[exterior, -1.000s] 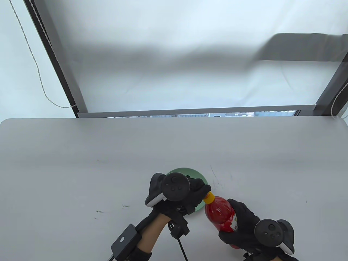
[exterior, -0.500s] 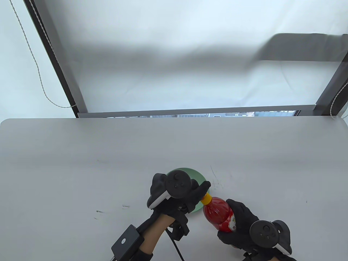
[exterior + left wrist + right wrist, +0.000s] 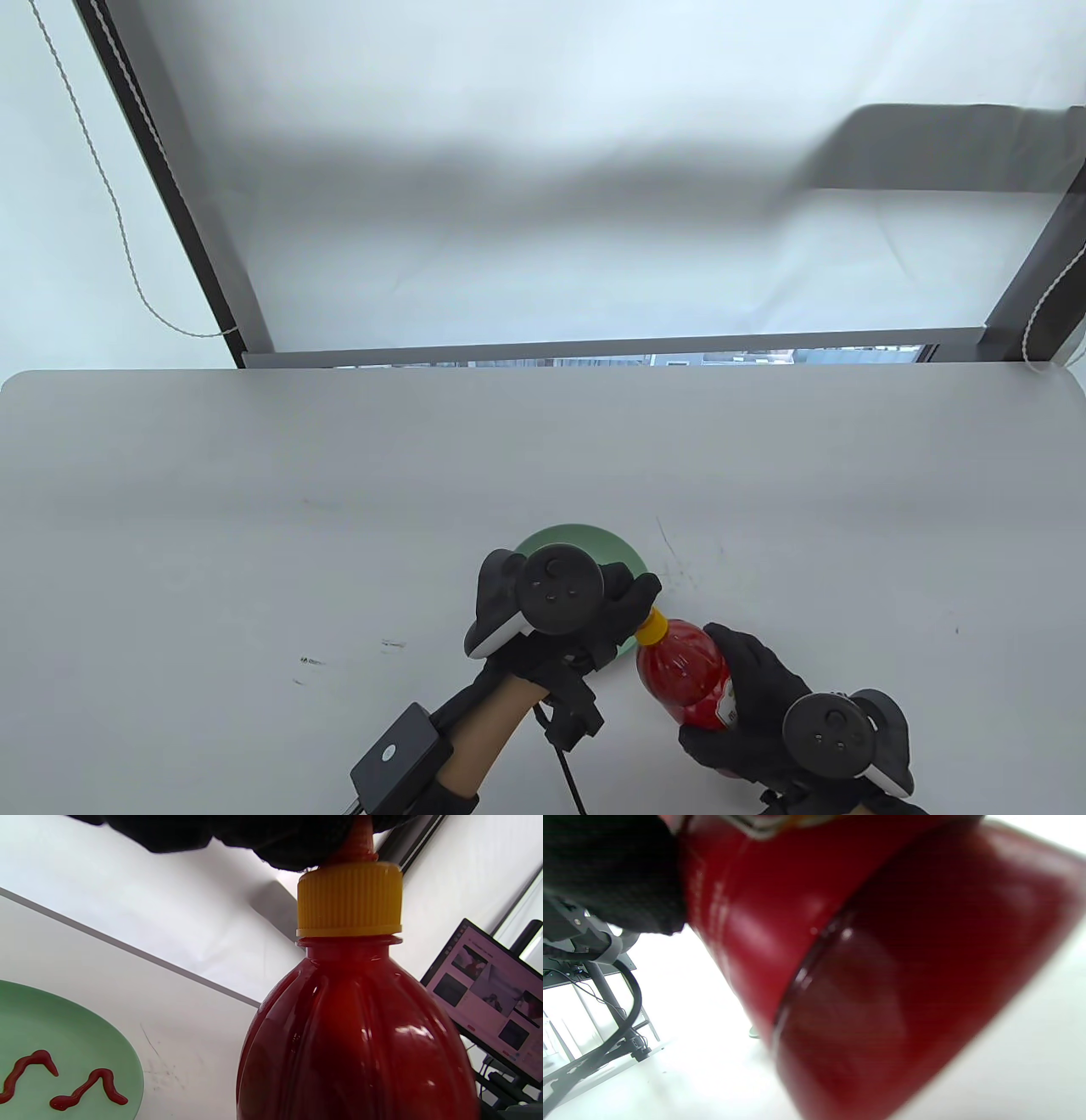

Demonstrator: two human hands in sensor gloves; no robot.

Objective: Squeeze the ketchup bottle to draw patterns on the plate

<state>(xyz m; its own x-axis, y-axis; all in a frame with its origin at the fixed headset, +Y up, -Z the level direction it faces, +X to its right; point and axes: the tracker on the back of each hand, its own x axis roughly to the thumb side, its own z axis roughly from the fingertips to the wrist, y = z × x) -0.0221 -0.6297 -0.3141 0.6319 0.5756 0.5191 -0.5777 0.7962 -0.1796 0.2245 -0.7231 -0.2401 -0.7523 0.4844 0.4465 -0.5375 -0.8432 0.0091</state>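
A red ketchup bottle [image 3: 687, 671] with a yellow cap [image 3: 652, 626] leans up and left, beside the green plate [image 3: 577, 539]. My right hand [image 3: 747, 679] grips the bottle's body, which fills the right wrist view [image 3: 861, 963]. My left hand [image 3: 640, 594] hovers over the plate, fingers closed on the bottle's top. In the left wrist view my fingers [image 3: 271, 836] cover the red nozzle tip above the yellow cap [image 3: 349, 899]. The plate [image 3: 63, 1027] carries wavy ketchup lines [image 3: 89, 1086]. Most of the plate is hidden under my left hand in the table view.
Dark scuff marks [image 3: 674, 560] lie on the grey table right of the plate. A black box [image 3: 399, 755] and cable hang from my left forearm. A monitor [image 3: 488, 1001] stands off to the side. A window frame runs along the table's far edge.
Both hands and the bottle shifted only slightly, first left, then a little back right. My left fingers stay on the bottle's top and my right hand keeps its grip.
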